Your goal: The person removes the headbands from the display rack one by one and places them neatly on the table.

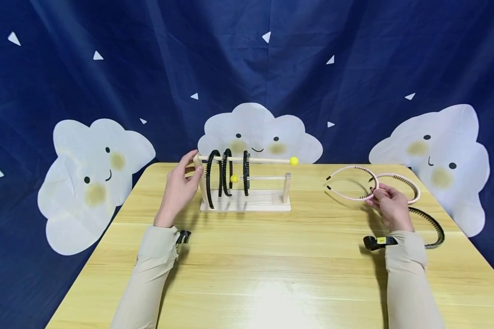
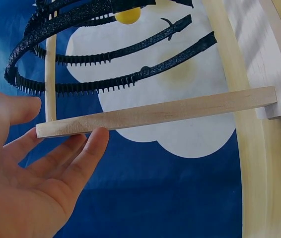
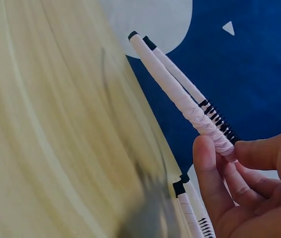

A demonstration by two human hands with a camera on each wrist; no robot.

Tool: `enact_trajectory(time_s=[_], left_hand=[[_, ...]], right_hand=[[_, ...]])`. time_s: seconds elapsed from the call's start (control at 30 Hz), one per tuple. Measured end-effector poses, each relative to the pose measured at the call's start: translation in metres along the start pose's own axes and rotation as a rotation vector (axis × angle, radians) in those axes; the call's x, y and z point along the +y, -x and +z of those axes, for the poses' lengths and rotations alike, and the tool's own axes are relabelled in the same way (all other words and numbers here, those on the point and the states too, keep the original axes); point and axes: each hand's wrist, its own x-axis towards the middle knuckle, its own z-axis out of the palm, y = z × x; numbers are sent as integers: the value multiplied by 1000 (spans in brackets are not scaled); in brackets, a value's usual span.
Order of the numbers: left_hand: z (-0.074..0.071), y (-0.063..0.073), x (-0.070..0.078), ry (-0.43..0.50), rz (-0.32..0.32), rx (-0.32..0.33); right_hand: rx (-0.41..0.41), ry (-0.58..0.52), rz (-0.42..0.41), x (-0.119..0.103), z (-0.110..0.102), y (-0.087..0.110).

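A wooden headband stand (image 1: pixel 247 205) stands at the back of the table. Its upper rod with a yellow ball end (image 1: pixel 294 161) carries several black toothed headbands (image 1: pixel 210 183). My left hand (image 1: pixel 180 187) holds the top of the stand's left post (image 2: pixel 155 111), fingers against its outer face and thumb beside the rod. On the right, my right hand (image 1: pixel 392 208) pinches a pink headband (image 3: pixel 180 99) at its bend, between thumb and fingers. It is raised off the table, its black-tipped ends pointing left. The band has black teeth on its inner side.
Behind the right hand lies a second pink headband (image 1: pixel 413 187). A black headband (image 1: pixel 438 228) lies nearer, partly hidden by that hand. The stand has a lower rod (image 1: pixel 267 177) with a yellow ball. A blue cloud-print curtain (image 1: pixel 247 68) hangs behind the wooden table (image 1: pixel 271 256).
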Motion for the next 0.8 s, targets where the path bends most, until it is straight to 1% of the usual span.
enact_trajectory(time_s=[0.17,0.4,0.57,0.8], left_hand=[[0,0,0,-4,0,0],[0,0,0,-4,-3,-3],[0,0,0,-1,-7,-3],[0,0,0,-2,-17,1]], right_hand=[[2,30,-4,3,0,-2],[-4,55,22,6,-1,-4],[-6,79,25,10,-2,-6],[15,99,51,11,-3,-6]])
